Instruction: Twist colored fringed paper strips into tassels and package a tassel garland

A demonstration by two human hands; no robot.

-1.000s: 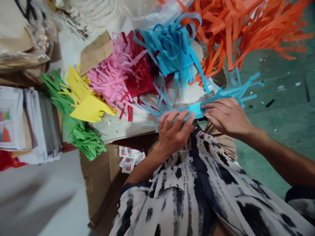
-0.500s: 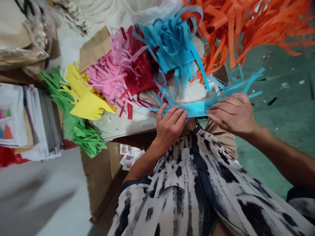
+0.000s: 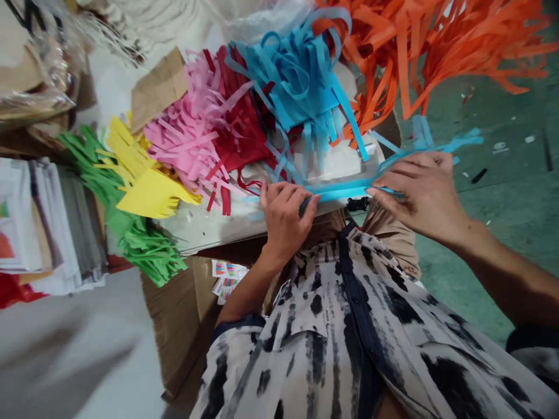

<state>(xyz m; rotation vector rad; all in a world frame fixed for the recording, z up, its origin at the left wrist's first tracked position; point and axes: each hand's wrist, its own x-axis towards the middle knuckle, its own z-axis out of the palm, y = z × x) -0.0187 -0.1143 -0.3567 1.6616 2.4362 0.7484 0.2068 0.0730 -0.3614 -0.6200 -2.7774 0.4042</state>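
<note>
Between my hands a light-blue fringed tissue-paper strip [image 3: 343, 190] is stretched sideways, narrow in its middle. My left hand [image 3: 286, 212] is closed on its left end. My right hand [image 3: 419, 189] pinches the right end between thumb and fingers. Loose blue fringe strands stick out past both hands, toward the far side. Just beyond lies a pile of blue fringe [image 3: 301, 81] on the white table [image 3: 205, 230]. Dark red fringe [image 3: 242, 137] lies to its left, with pink fringe [image 3: 187, 137] beside that.
Yellow fringe [image 3: 151, 192] and green fringe [image 3: 148, 244] lie at the table's left. Orange fringe [image 3: 419, 46] spreads at the far right. Stacked printed packets [image 3: 56, 227] stand at far left. Below the table edge is a cardboard box [image 3: 170, 331]. Green floor [image 3: 502, 192] shows at right.
The blue strip between my hands has become narrower, as if folded or rolled. My left hand has shifted slightly left, and its fingers have curled more. The view has moved a little.
</note>
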